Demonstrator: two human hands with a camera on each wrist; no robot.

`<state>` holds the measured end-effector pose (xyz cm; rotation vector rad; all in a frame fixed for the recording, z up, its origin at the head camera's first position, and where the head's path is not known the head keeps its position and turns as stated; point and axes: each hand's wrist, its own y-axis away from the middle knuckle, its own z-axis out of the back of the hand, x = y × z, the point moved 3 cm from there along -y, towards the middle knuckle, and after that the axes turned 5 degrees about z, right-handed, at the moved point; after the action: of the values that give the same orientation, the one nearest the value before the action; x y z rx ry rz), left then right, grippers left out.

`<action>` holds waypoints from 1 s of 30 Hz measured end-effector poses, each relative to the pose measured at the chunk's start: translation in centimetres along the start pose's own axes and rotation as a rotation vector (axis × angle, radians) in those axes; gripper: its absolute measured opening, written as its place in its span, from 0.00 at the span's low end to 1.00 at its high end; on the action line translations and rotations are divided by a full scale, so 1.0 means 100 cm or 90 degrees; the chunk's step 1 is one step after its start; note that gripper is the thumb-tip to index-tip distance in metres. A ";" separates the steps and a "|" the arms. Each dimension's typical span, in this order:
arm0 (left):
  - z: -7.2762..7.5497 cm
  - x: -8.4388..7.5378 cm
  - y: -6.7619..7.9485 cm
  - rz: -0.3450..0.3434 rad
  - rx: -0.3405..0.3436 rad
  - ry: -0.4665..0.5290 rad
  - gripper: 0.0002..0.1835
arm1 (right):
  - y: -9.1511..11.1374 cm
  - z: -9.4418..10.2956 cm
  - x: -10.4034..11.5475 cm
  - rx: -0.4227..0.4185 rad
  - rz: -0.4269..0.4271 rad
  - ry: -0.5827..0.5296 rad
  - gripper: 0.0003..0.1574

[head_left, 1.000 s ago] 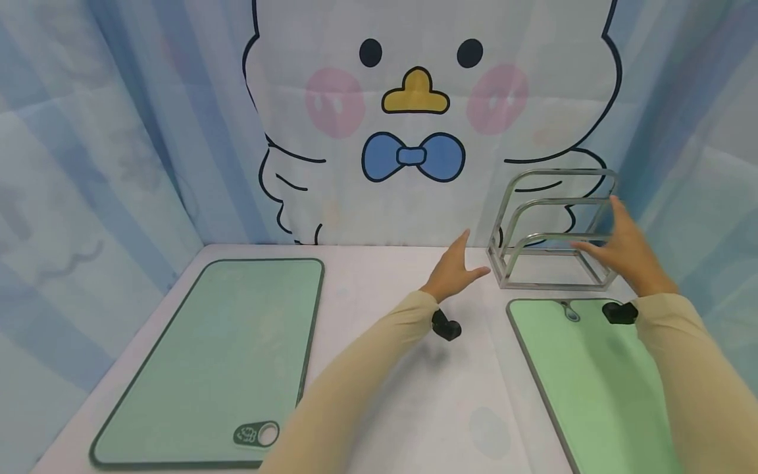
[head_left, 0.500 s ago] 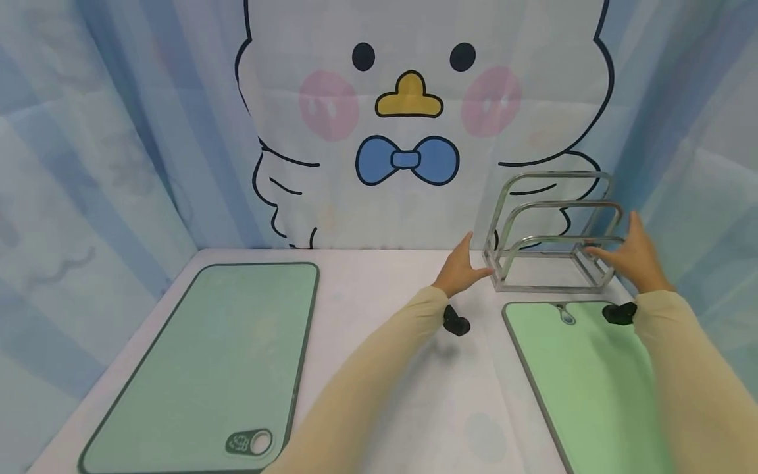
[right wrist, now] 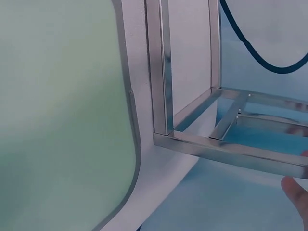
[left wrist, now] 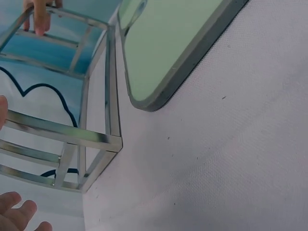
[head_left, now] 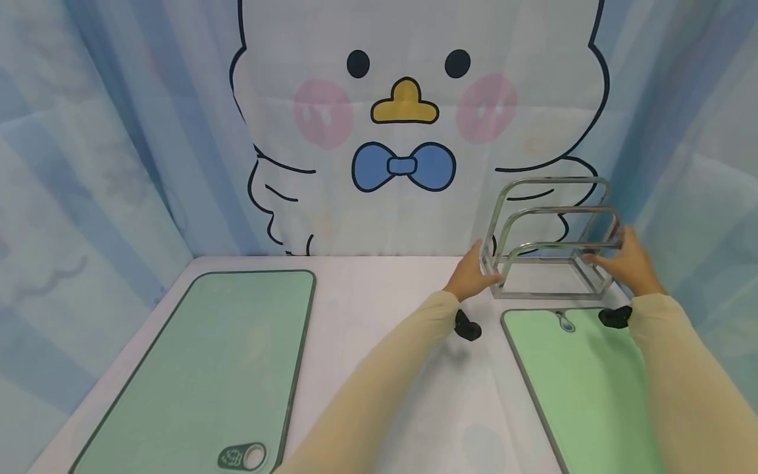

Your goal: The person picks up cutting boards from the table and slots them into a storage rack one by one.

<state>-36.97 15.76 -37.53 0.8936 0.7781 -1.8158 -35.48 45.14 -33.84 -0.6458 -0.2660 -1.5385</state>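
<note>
A silver metal rack with several arched bars stands upright at the back right of the table. At its left end is my left hand, the thumb by the front corner. In the left wrist view this hand's fingertips show apart from the bars. My right hand is at the rack's right end, thumb and fingers spread on either side of the front arch. In the right wrist view its thumb lies close to the front bar; whether it touches is unclear.
A light green cutting board with grey edges lies just in front of the rack, partly under the right sleeve. A larger green cutting board with a round hole lies at the left. A printed curtain hangs behind the white table.
My left hand has moved right, up to the rack's left end. The right hand has lowered and come in around the rack's right end. The rack stays in place while the view tilts slightly.
</note>
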 end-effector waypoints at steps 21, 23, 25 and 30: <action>-0.008 -0.004 -0.007 0.001 0.053 -0.049 0.48 | 0.002 0.000 -0.011 -0.019 0.024 -0.151 0.41; -0.007 -0.004 -0.008 0.002 0.057 -0.048 0.48 | 0.002 0.000 -0.012 0.001 0.038 -0.162 0.40; -0.007 -0.004 -0.008 0.009 0.061 -0.040 0.47 | 0.000 -0.001 -0.012 0.017 0.035 -0.163 0.39; -0.005 -0.003 -0.009 0.023 0.064 -0.028 0.47 | -0.003 -0.005 -0.010 0.029 0.032 -0.186 0.39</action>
<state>-37.58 16.62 -37.45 0.9234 0.6431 -1.8503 -35.93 45.75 -34.68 -0.8352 -0.4999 -1.3841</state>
